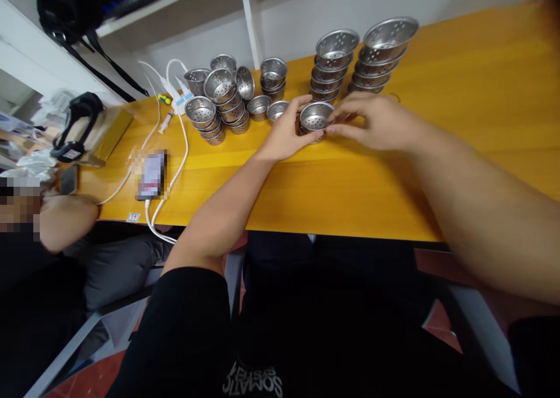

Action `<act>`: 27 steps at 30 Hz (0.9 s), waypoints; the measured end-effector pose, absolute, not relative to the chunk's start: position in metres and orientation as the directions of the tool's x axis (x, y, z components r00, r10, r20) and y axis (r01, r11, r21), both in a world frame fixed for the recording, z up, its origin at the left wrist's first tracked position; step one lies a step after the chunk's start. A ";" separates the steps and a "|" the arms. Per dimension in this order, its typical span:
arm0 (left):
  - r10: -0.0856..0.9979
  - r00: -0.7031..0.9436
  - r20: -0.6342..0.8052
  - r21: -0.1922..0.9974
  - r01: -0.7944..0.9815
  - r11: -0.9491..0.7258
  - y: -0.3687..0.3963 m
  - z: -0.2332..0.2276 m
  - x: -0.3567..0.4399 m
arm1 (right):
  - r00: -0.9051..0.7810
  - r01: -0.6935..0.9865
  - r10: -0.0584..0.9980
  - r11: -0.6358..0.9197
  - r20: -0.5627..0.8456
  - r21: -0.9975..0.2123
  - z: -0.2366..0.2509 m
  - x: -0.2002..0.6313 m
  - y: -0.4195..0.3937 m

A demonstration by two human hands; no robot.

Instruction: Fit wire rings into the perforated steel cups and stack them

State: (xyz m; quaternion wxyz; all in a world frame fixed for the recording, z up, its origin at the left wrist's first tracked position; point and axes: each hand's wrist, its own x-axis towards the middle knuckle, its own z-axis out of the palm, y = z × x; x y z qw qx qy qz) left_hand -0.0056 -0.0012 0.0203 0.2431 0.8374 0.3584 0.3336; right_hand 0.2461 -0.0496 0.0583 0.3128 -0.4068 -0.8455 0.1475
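Metal perforated cups [315,119] stand nested on the bench [332,199], my left hand [286,132] wrapped around their left side, my right hand [370,121] pinching the rim; taller stacks [336,49] rise beyond that hand.

cups [315,117]: shiny metal | tabletop [464,94]: smooth, glossy wood | sleeve [188,316]: matt cloth | cable [187,142]: smooth plastic

Head camera: mounted on the person's head, facing forward and steeply down.
Bench [328,202]: viewed from above, across mid-frame; far edge slopes up toward upper right.
Perforated metal cups [219,87]: close range, upper centre, seen into their mouths.
Shelf [175,6]: behind the bench, top left to top centre.
Black shirt [350,328]: nearest to lens, bottom centre.
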 end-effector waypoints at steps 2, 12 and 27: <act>0.771 0.512 0.379 0.666 0.428 -0.611 -0.001 0.022 -0.005 | -0.455 0.592 0.792 0.610 0.407 -0.526 0.058 0.245 -0.051; 0.774 0.533 0.342 0.718 0.383 -0.581 0.000 0.017 -0.002 | -0.471 0.591 0.783 0.623 0.407 -0.513 0.054 0.244 -0.050; 0.794 0.415 0.444 0.474 0.643 -0.601 0.021 0.034 -0.044 | -0.491 0.599 0.733 0.676 0.471 -0.429 0.050 0.250 -0.047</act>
